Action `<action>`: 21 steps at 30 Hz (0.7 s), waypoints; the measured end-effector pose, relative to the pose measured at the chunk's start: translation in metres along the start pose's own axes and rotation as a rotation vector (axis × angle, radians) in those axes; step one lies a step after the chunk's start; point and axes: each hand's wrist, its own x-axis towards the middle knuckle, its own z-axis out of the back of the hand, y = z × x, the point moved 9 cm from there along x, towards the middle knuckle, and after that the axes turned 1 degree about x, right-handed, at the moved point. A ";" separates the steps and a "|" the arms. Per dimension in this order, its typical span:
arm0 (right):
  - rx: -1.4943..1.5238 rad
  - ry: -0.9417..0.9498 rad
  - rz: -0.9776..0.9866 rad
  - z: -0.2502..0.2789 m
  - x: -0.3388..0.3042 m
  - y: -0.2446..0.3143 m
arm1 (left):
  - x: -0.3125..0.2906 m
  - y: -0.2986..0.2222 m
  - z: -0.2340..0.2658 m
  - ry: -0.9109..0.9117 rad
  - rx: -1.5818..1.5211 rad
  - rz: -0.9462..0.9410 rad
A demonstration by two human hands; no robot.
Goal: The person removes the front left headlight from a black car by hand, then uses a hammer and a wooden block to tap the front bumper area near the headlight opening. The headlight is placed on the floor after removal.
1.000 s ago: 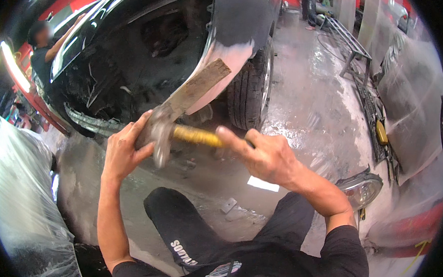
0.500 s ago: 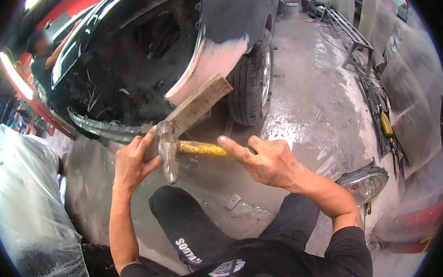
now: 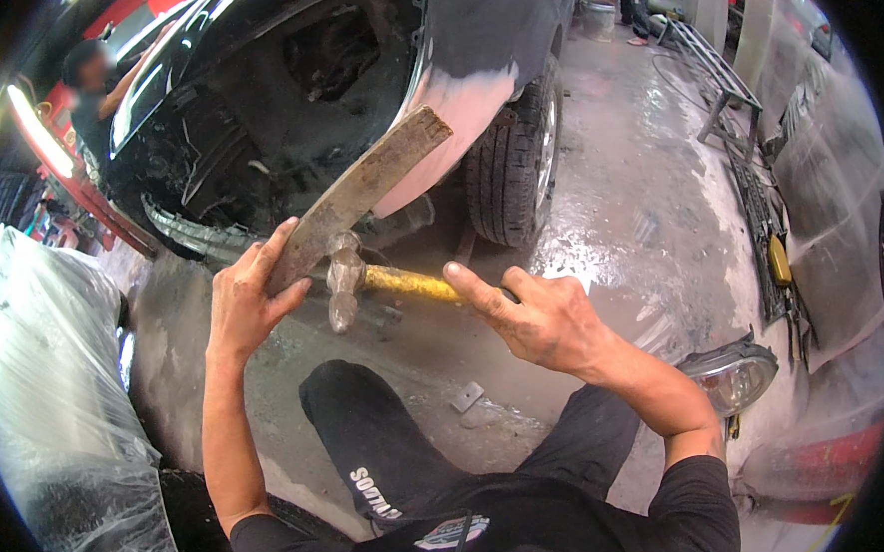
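My left hand is closed round the lower end of a worn, flat bar, which slants up and to the right in front of the car's front corner. With my right hand I grip a ball-peen hammer by its yellow handle, the index finger stretched along it. The metal hammer head lies next to the bar's lower part, close to my left thumb; whether the two touch I cannot tell. Behind the bar is a dark fender with a pinkish filler patch.
The front wheel stands beyond the bar. A loose headlight lies on the right, near a metal frame on the wet floor. Plastic sheeting covers something at left. Another person leans at the car's far side.
The bar has turned its broad face more toward me, and my left hand has shifted slightly left. The hammer head has moved up and a little right, so less of the bar is covered.
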 end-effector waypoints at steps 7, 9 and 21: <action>0.019 -0.093 0.071 0.021 0.015 0.008 | 0.003 0.001 0.003 0.027 -0.067 -0.009; 0.019 -0.119 0.157 0.026 0.016 0.019 | 0.003 0.005 0.002 0.043 -0.076 0.047; -0.016 -0.137 0.035 0.028 0.021 -0.004 | 0.004 0.004 0.003 0.014 -0.108 0.063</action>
